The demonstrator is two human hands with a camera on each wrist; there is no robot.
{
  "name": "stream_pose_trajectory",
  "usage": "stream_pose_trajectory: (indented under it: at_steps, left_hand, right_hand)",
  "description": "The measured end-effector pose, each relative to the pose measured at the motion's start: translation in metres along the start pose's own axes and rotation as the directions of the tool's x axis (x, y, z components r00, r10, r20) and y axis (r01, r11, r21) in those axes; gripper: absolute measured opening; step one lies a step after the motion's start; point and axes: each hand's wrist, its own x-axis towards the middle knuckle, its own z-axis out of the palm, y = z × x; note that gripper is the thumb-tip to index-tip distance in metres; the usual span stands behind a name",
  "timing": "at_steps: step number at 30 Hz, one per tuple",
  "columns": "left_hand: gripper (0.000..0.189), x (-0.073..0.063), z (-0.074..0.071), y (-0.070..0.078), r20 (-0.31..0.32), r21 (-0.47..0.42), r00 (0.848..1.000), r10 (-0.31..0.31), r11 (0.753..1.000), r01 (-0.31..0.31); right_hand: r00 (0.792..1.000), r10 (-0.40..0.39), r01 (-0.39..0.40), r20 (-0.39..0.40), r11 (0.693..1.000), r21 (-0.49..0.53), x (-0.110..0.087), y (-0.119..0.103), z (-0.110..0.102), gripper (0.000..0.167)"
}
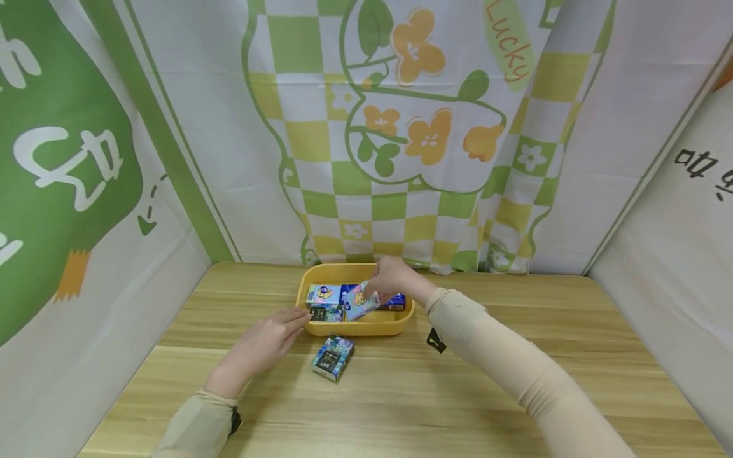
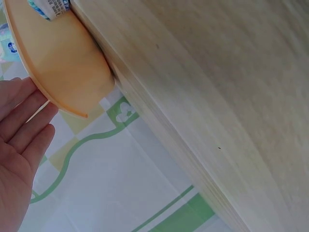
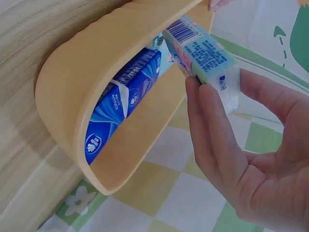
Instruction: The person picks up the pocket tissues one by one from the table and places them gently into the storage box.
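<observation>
My right hand (image 1: 396,278) pinches a pastel blue-and-pink pocket tissue pack (image 1: 361,305) between thumb and fingers, tilted over a yellow plastic basket (image 1: 366,328). In the right wrist view the held pack's barcode end shows near the basket rim. With fingers nearly straight, my left hand (image 1: 269,340) touches the basket's left edge. Inside the basket lie a light blue tissue pack (image 1: 324,293), a dark-labelled floral pack (image 1: 328,313) and dark blue packaging (image 3: 128,101), partly hidden by the held pack. Another dark-labelled floral pack (image 1: 333,357) lies on the table in front.
The basket stands near the back edge of a wooden table (image 1: 412,401). A white, green and yellow printed curtain (image 1: 321,152) hangs right behind it, with printed fabric on both sides too.
</observation>
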Motion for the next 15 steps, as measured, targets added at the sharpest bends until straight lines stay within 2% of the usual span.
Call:
stream_pose_trajectory:
  at_steps: [8,15]
  left_hand:
    - [0.032,0.0,-0.001,0.001,0.004,-0.009,1.0,-0.008,1.0,0.008]
    - [0.032,0.0,-0.004,0.003,0.022,-0.006,0.999,-0.025,1.0,0.025]
  right_hand:
    - [1.0,0.011,-0.011,-0.017,1.0,0.005,0.004,0.005,0.005,0.054]
    - [0.999,0.046,-0.048,-0.018,0.992,-0.117,0.009,0.009,0.011,0.053]
